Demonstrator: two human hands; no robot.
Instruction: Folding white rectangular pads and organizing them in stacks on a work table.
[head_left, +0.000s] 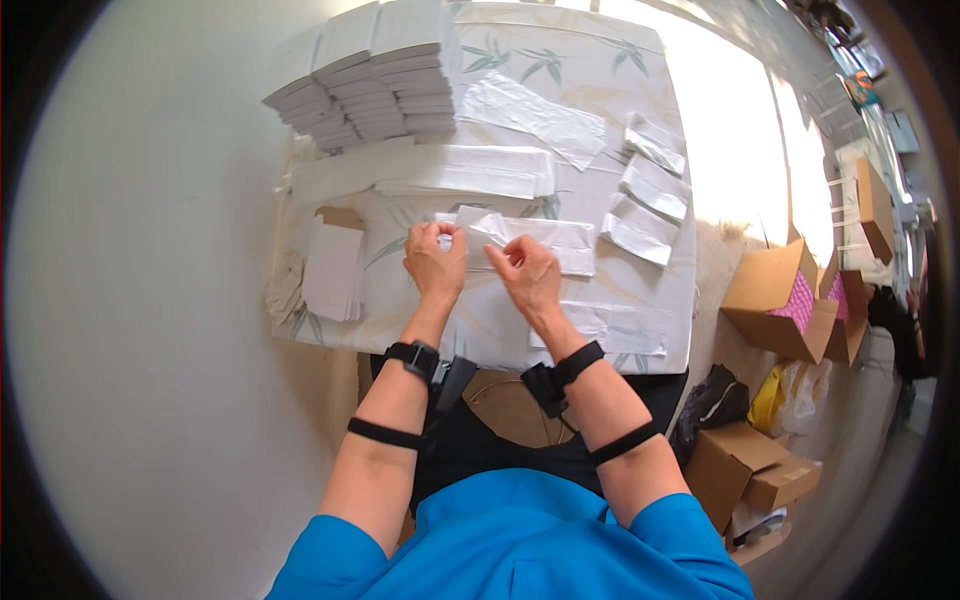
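Observation:
A thin white sleeve [550,236], paper or plastic, lies flat on the table in front of me, its left end folded up into a loose flap [480,226]. My left hand [434,264] is closed, thumb and fingertips pinched at the left edge of this sleeve. My right hand [528,276] hovers over the sleeve's middle with fingers bent. Its thumb points at the flap and stands apart from the forefinger. Whether the thumb touches the flap, I cannot tell. Nearer to me, beside the right wrist, lie more flat white sleeves [635,330].
Tall stacks of white packets [385,75] stand far left. Long white sheets [470,170] and a crumpled sheet [535,118] lie beyond my hands. White cards [333,270] sit left, folded white packets [637,230] right. Cardboard boxes [770,300] stand right of the patterned tablecloth [400,325].

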